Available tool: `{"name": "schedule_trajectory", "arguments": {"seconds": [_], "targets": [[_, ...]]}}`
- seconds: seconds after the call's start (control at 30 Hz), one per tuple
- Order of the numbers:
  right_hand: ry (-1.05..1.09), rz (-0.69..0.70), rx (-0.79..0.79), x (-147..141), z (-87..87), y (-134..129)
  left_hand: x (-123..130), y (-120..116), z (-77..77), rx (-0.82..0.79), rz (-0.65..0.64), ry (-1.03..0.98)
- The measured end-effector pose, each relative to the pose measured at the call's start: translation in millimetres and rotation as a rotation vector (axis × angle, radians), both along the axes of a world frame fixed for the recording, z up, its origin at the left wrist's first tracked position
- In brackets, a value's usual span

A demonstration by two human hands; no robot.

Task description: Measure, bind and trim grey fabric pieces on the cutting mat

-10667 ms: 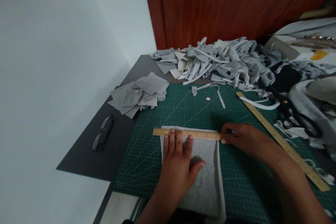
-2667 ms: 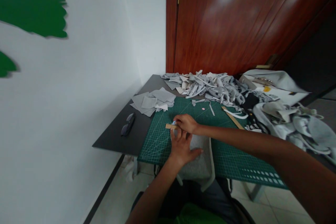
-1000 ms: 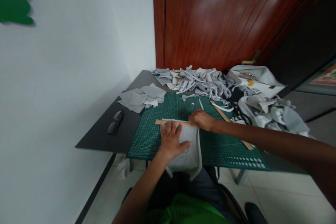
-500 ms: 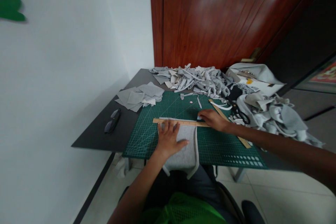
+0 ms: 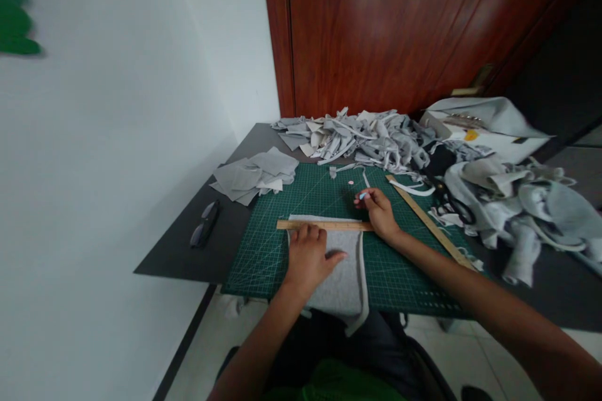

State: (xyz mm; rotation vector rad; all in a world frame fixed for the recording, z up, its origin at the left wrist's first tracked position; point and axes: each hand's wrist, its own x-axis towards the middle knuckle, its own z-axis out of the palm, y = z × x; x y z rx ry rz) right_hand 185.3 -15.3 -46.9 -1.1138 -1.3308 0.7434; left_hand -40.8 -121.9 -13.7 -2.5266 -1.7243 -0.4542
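Observation:
A piece of grey fabric (image 5: 345,285) lies on the green cutting mat (image 5: 263,254), its near end hanging over the table's front edge. Across its far end runs a wooden ruler (image 5: 338,225). My left hand (image 5: 308,260) presses on the ruler and fabric, fingertips at the ruler, thumb stretched out to the right. In my right hand (image 5: 380,212) is a small pale blue piece of tailor's chalk (image 5: 363,196), pinched between thumb and fingers. This hand is just above the ruler's right end; whether it touches the ruler I cannot tell.
A second wooden ruler (image 5: 427,219) lies slanted on the right, near black scissors (image 5: 452,200). Cut grey pieces (image 5: 256,175) are stacked at left, beside glasses (image 5: 205,223). Scraps (image 5: 367,138) heap at the back; more cloth (image 5: 517,200) and a white box (image 5: 498,138) occupy the right.
My right hand has lifted off the fabric's far right corner and turned up, showing the pale blue chalk. My left hand stays on the ruler. The view has shifted slightly.

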Motion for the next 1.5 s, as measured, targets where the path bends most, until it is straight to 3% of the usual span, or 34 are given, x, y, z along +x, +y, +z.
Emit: {"name": "schedule_trajectory", "arguments": {"seconds": [0.1,0.2,0.3,0.37,0.43,0.53,0.67,0.83,1.13,1.3,1.37,1.5], "targets": [[0.11,0.008,-0.009,7.9,4.0,0.5,-1.1,0.8,-2.9,-0.01,-0.056,-0.025],[0.265,0.034,-0.067,19.9,10.4,0.6,-4.2,1.9,-6.1,-0.054,-0.281,-0.081],[0.489,0.1,-0.274,27.8,19.3,-1.4,-6.7,3.6,-6.4,-0.142,-0.503,-0.122],[0.547,0.182,-0.437,30.1,25.5,-4.6,-7.1,4.9,-5.4,-0.199,-0.552,-0.133],[0.434,0.235,-0.491,31.6,31.2,-9.4,-6.8,5.8,-4.4,-0.238,-0.555,-0.135],[-0.111,0.255,-0.365,34.5,37.0,-18.2,-5.7,5.8,-4.5,-0.263,-0.54,-0.119],[-0.811,0.293,-0.192,38.1,39.8,-27.5,-5.1,4.9,-5.9,-0.27,-0.494,-0.094],[-1.089,0.251,-0.181,38.1,39.6,-29.7,-7.2,5.2,-4.3,-0.264,-0.396,-0.071],[-0.939,0.255,-0.118,38.8,23.9,-22.6,-0.4,-3.8,-2.5,-0.251,-0.246,-0.005],[-0.73,0.148,-0.07,36.8,43.9,-27.9,35.4,12.3,-8.4,-0.203,0.072,0.007],[-0.614,0.208,-0.112,32.3,56.4,-35.6,47.3,23.2,-10.3,-0.218,0.213,-0.012],[-0.397,0.512,-0.315,7.4,63.7,-63.4,48.1,38.3,-16.1,-0.221,0.342,-0.108]]}}
